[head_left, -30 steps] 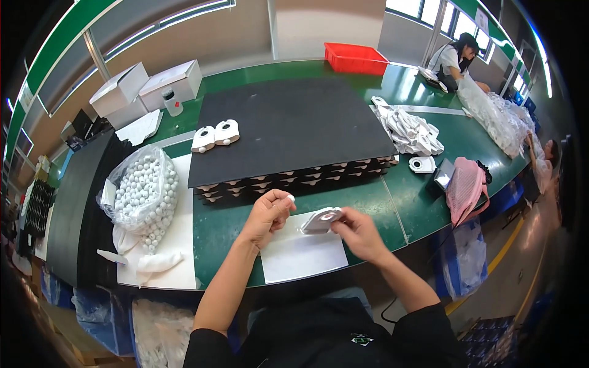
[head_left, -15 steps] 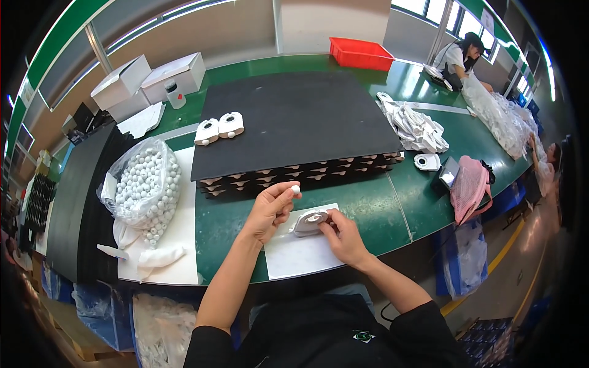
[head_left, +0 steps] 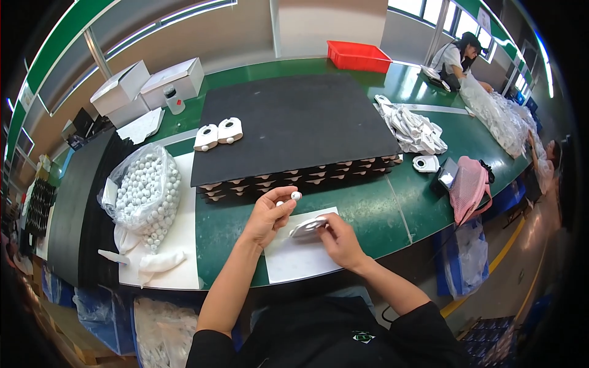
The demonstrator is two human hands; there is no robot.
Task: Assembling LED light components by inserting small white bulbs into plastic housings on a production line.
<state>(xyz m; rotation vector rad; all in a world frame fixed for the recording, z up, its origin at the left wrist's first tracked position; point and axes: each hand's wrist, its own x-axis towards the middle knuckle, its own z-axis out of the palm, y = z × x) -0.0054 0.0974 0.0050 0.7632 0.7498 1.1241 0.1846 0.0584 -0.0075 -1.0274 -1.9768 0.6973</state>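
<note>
My left hand [head_left: 269, 214] is closed, with a small white ball [head_left: 296, 195] at its fingertips; a second white ball [head_left: 280, 203] shows in the curl of the fingers. To its right, my right hand [head_left: 341, 243] grips a flat white plastic part [head_left: 308, 227] with a round opening, tilted above a white sheet [head_left: 300, 260]. The part and the ball are apart. Two similar white parts [head_left: 218, 134], each with a ball at its lower edge, lie at the left of a black board [head_left: 294, 122] topping a layered stack.
An open clear bag of white balls [head_left: 147, 184] stands at left. Beyond it are white boxes [head_left: 172, 83] and a small bottle [head_left: 174, 101]. At right lie a heap of white parts [head_left: 414, 126] and a pink mesh bag [head_left: 471, 189]. A red bin [head_left: 359, 56] and a co-worker [head_left: 455, 58] are farther back.
My right hand has tipped the white part flatter. My left fingers have lowered slightly and loosened, so that a second ball now shows among them.
</note>
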